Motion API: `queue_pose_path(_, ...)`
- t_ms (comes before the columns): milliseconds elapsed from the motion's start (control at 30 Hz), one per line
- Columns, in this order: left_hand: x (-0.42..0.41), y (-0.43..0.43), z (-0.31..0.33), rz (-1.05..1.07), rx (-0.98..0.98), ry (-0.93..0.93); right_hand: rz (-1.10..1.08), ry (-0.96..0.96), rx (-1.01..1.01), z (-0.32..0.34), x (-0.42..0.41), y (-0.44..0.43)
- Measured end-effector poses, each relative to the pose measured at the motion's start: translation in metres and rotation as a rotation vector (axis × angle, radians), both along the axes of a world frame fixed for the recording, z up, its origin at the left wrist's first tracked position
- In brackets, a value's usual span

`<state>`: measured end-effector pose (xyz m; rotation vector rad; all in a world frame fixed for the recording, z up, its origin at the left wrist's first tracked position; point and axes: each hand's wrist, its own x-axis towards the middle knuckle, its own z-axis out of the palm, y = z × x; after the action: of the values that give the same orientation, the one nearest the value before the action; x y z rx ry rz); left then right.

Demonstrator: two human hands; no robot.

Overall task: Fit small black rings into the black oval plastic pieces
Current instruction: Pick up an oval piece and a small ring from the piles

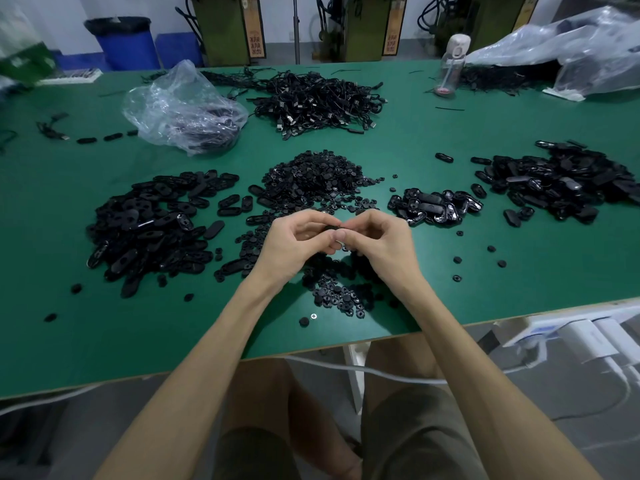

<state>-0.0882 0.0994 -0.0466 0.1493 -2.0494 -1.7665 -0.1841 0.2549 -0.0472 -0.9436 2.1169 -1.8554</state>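
Head view: mid-fit near the front edge of the table (104, 341), with left hand (294, 240) and right hand (377, 240) curled fingertip to fingertip, pinching what seems an oval piece (330, 228) above the ring pile (311, 181), ring itself hidden; next, probably pressing it squarely home.

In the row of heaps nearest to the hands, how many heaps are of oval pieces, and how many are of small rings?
Heaps of oval pieces: 3
Heaps of small rings: 1
Total: 4
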Motion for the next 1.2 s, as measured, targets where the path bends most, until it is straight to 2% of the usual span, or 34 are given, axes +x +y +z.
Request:
queue_pose_path(167,0.0,-0.0014,-0.0024,0.038,-0.009,-0.002,0.041,-0.054,-0.059,0.0006,-0.0002,0.0009)
queue_pose_path(567,-0.0031,0.0016,-0.0065,0.168,-0.183,-0.056,0.02,0.044,0.065,0.0014,0.0046,-0.0034)
queue_pose_path(767,-0.0016,0.0027,-0.0053,0.157,-0.205,-0.041,-0.012,0.056,0.079,0.0024,0.0045,-0.0012)
queue_pose_path(1033,0.0005,0.0003,-0.002,0.134,-0.131,0.013,0.02,-0.016,-0.005,0.0007,0.0008,0.0013)
queue_pose_path(1200,-0.0018,0.0059,0.0021,0.191,-0.27,0.024,-0.024,-0.103,-0.143,0.0006,-0.0012,0.0011)
